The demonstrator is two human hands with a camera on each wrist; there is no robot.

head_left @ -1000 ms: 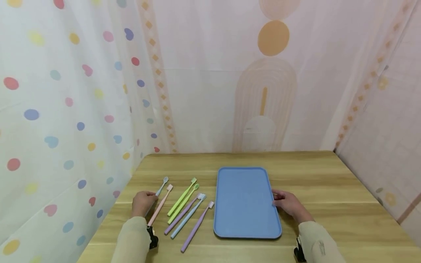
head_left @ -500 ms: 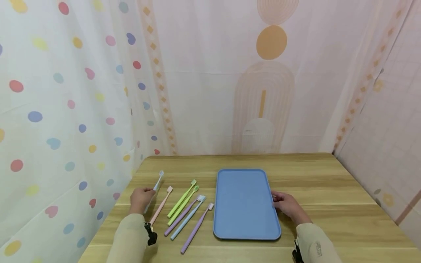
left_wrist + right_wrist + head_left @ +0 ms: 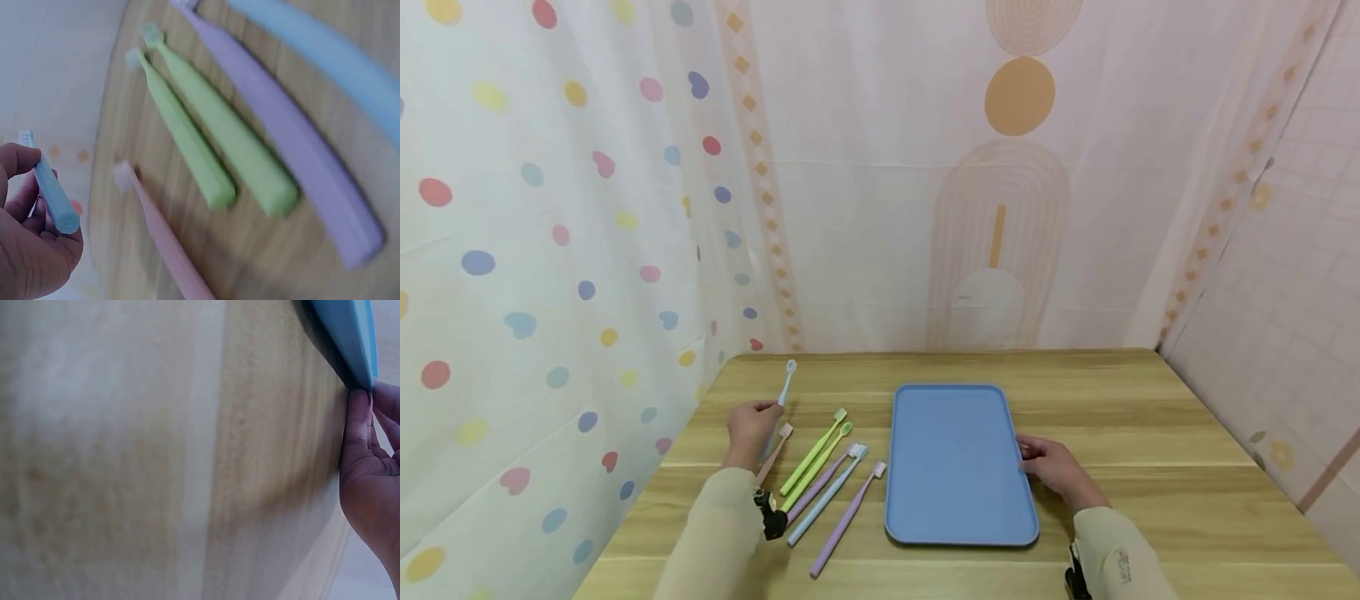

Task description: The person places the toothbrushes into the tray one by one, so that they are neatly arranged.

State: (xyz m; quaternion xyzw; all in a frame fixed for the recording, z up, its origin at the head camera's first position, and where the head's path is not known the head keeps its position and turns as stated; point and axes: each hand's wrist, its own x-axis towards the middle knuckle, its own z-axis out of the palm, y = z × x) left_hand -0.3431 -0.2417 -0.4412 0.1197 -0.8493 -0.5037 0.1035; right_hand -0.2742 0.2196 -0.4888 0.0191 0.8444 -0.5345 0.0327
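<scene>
Your left hand (image 3: 751, 429) pinches a light-blue toothbrush (image 3: 56, 195), and its head extends forward past your fingers. Your right hand (image 3: 1054, 468) grips the right edge of the blue tray (image 3: 961, 467), which lies on the tabletop (image 3: 1112, 400).

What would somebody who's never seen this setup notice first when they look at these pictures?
Probably the blue rectangular tray, the largest thing on the wood-grain table, with the right hand pinching its right edge. Next, the light blue toothbrush that the left hand holds up off the table, left of the tray. Between the two, a pair of bright green toothbrushes stands out on the table.
</scene>
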